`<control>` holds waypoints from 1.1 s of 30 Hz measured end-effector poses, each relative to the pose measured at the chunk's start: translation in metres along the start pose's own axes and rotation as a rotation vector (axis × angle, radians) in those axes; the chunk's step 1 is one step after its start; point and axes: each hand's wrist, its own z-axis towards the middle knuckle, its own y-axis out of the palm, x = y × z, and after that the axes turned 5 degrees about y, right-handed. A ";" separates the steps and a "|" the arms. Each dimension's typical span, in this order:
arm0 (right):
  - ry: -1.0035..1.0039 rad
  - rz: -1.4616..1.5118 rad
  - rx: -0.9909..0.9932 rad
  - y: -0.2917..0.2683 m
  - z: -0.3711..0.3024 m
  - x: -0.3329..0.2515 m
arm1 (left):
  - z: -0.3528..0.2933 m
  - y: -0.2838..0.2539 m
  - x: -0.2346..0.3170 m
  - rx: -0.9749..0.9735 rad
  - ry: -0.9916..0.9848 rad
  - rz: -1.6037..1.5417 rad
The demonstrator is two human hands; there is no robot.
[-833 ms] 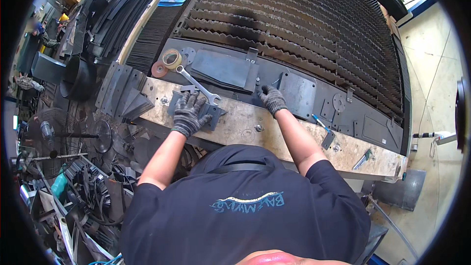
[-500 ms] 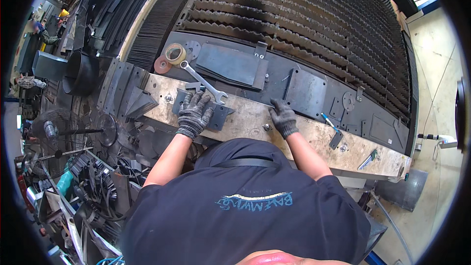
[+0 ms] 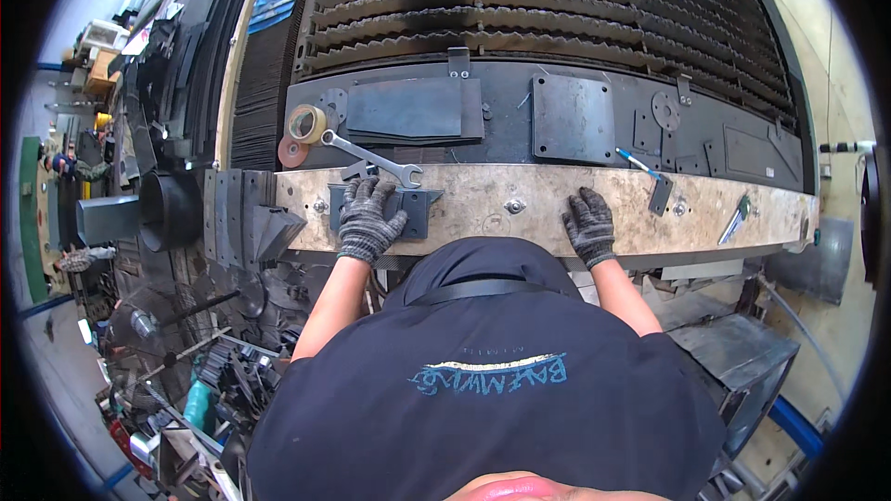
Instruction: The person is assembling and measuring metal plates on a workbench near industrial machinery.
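My left hand (image 3: 371, 220), in a grey knit glove, lies with fingers stretched over a dark steel plate (image 3: 417, 221) on the worn metal rail (image 3: 473, 211). Part of that plate is hidden under the palm. Just beyond the fingertips, a combination wrench (image 3: 369, 156) lies slantwise. Also gloved, my right hand (image 3: 590, 225) rests flat on the rail's near side, fingers out and nothing in them. A small dark metal tab (image 3: 660, 196) and a blue-and-white marker (image 3: 638, 164) lie to its right.
Beyond the rail sit flat steel plates (image 3: 573, 118), a tape roll (image 3: 305, 123) and a reddish disc (image 3: 292, 152). Rows of jagged slats (image 3: 520, 40) fill the back. Angled steel pieces (image 3: 251, 213) stand at the rail's left end; a utility knife (image 3: 734, 221) lies toward its right end.
My right hand has slid to the right along the rail. The left hand stays on the plate. My view has turned, so the rail now looks more level.
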 end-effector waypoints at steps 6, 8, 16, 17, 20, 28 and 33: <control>0.043 0.003 0.002 0.003 -0.002 0.000 | 0.006 0.002 0.013 -0.061 -0.083 0.034; 0.040 0.021 -0.001 0.005 -0.004 0.005 | 0.008 0.001 0.018 -0.063 -0.115 0.032; 0.057 0.053 -0.007 0.000 -0.009 0.007 | 0.031 0.000 0.030 -0.203 -0.430 -0.025; 0.060 0.057 -0.003 0.001 -0.010 0.010 | 0.033 -0.002 0.031 -0.243 -0.445 -0.039; 0.044 0.074 0.010 0.003 -0.011 0.013 | 0.034 0.010 0.019 -0.210 -0.426 -0.014; 0.011 0.105 -0.013 -0.002 -0.010 0.016 | 0.023 0.029 -0.010 -0.165 -0.350 0.031; -0.041 0.111 -0.044 -0.008 -0.010 0.023 | 0.033 -0.002 0.032 -0.394 -0.584 0.037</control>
